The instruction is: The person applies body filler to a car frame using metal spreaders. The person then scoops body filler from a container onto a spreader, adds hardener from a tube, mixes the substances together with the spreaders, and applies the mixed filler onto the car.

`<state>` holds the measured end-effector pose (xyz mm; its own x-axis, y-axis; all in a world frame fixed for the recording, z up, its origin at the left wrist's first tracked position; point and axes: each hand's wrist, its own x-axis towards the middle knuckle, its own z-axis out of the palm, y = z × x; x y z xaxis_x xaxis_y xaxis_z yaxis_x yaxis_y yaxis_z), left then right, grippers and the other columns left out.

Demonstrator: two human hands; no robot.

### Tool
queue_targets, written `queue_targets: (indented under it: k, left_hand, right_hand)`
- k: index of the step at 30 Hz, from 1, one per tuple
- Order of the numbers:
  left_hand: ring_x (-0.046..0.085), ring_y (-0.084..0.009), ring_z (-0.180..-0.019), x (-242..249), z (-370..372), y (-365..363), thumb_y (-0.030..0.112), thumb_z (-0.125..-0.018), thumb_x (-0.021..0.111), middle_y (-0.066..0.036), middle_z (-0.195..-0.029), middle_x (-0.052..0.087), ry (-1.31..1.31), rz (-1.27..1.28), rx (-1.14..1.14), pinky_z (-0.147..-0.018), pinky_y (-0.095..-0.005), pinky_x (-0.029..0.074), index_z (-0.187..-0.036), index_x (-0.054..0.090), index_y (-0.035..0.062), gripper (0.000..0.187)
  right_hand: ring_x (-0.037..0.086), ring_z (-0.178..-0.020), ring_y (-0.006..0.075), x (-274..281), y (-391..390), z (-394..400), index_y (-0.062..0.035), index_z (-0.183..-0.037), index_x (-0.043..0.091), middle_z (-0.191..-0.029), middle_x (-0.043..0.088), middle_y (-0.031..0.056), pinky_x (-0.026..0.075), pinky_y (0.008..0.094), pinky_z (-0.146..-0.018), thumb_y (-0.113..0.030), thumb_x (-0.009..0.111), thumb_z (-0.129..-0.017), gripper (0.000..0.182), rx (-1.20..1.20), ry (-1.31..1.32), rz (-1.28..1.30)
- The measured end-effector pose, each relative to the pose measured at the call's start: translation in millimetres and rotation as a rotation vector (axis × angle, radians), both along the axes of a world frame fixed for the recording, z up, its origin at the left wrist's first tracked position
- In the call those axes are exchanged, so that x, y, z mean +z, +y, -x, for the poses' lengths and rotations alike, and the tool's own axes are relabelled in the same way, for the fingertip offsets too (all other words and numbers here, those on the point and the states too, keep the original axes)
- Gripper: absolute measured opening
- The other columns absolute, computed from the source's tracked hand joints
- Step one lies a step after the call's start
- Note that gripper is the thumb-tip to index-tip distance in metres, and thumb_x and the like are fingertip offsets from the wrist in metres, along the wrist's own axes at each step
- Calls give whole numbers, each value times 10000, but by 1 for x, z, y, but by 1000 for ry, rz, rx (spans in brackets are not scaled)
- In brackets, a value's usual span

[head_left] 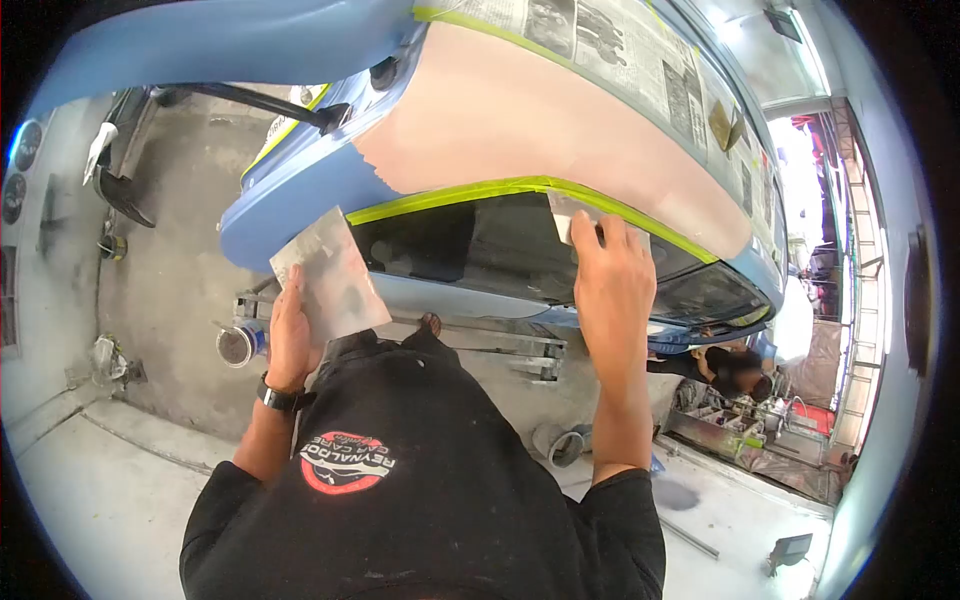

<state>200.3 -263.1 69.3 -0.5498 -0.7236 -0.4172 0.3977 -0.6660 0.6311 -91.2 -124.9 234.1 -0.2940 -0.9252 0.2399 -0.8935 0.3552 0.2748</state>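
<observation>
My left hand [291, 330], with a dark watch on its wrist, grips a flat, squarish putty board [338, 282] smeared with grey and pink. My right hand [615, 268] is closed on a pale, thin putty spreader [562, 226], mostly covered by the fingers. The spreader is at the strip of yellow-green masking tape [450, 197] on the blue car [300, 208]. Above the tape lies a broad pinkish filler-coloured patch [570, 115]. Below it runs a dark glossy panel [500, 238]. Whether the spreader's edge touches the surface cannot be made out.
Newspaper [625, 60] is taped over the car's upper part. A raised blue panel [240, 50] juts out at upper left. A metal stand [540, 350] and a paint can [236, 346] are below the car. Another person [730, 368] is low at the right, near cluttered equipment [715, 425].
</observation>
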Motion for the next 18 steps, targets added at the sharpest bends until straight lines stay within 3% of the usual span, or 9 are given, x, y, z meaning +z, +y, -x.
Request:
queue_targets:
  k: [13, 18]
  left_hand:
    - [598, -218, -1169, -3, -12, -3, 386, -1059, 429, -89, -1331, 572, 16, -38, 6, -983, -385, 501, -1414, 432, 27, 505]
    - [616, -191, -1107, 3, -12, -8, 355, -1059, 449, -97, -1256, 601, 58, -39, 14, -951, -358, 510, -1341, 496, -19, 471]
  right_hand:
    - [654, -901, 277, -1, -23, -5, -98, -1033, 646, -968, 624, 92, 490, 430, -759, -101, 607, -845, 191, -87, 76, -46]
    - [659, -877, 263, -5, -29, 3, -119, -989, 651, -936, 626, 74, 479, 423, -723, -115, 612, -835, 158, -77, 117, -38]
